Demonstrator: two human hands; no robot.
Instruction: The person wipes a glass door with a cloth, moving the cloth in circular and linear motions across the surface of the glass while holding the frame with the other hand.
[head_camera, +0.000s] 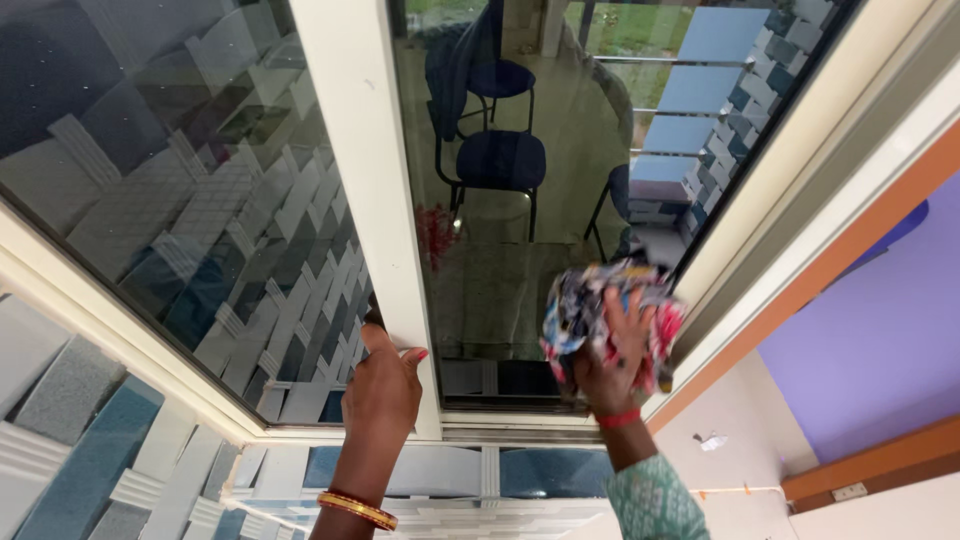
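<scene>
My right hand (612, 362) presses a crumpled multicoloured cloth (590, 305) against the lower right corner of a window pane (520, 200). My left hand (383, 392) grips the white centre bar of the window frame (360, 150) near its bottom, fingers wrapped round its left edge and thumb on its front. A red bangle sits on the right wrist, and gold and red bangles on the left. The glass shows dark chairs and a tiled floor.
A second pane (170, 170) lies left of the bar, reflecting a blue and white tiled wall. The white outer frame (830, 210) runs along the right, with an orange band and purple wall (880, 330) beyond. Blue, grey and white tiles (70, 430) cover the wall below.
</scene>
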